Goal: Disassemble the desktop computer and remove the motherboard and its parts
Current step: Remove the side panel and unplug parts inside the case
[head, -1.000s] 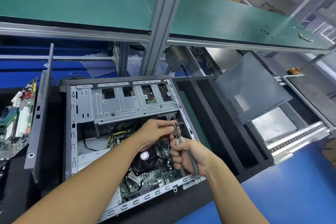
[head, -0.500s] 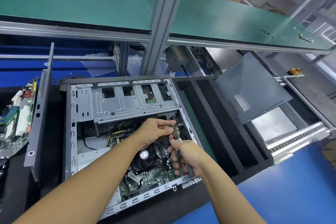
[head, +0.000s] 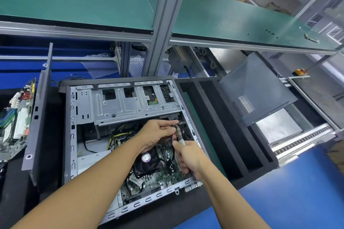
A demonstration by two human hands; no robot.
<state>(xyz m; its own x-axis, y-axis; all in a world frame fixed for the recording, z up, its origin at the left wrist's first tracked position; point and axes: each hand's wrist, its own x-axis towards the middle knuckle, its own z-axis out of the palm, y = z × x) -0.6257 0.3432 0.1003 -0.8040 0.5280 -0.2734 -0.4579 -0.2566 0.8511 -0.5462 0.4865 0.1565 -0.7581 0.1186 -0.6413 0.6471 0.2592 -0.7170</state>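
The right grip (head: 188,156), closed round pale-handled metal cutters (head: 179,134), has lifted their nose to the dark cable (head: 173,151) pinched in the left grip (head: 156,134), so a lead looks about to be freed while the green motherboard (head: 158,178) sits below both, inside the grey steel case (head: 74,135)

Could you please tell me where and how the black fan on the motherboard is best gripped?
Probably by the outer frame of the fan, pinched on two opposite sides, coming straight down from above: it lies flat and face up in the open case, whose walls block any sideways approach.
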